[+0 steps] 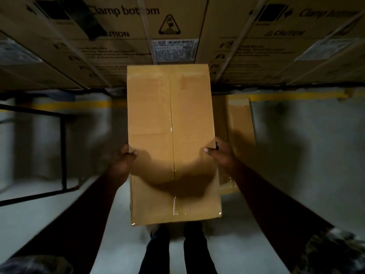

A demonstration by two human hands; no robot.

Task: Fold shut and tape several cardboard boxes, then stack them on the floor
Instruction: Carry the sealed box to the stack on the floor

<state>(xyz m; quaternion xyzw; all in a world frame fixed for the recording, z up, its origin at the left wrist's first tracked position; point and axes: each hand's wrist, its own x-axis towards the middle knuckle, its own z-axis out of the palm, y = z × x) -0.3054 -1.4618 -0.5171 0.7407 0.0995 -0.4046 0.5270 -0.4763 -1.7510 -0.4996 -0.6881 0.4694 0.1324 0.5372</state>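
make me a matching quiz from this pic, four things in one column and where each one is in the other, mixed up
Things:
1 taped box
2 left hand
3 right hand
4 yellow line

Places:
a painted on the floor, by the big cartons
b grips the box's right edge
c held up in the middle of the view
d grips the box's left edge

Pairs: 1-c, 2-d, 3-b, 4-a

You are working in dim light, and the corners are fading almost to black. Light is coming from above, so a rounded dark shadow is lying across the near half of the box (171, 115). The tape (174, 202) is glinting faintly. The floor (296, 155) is smearing with blur, and the wide lens is bending the printed cartons (118, 36) outward.
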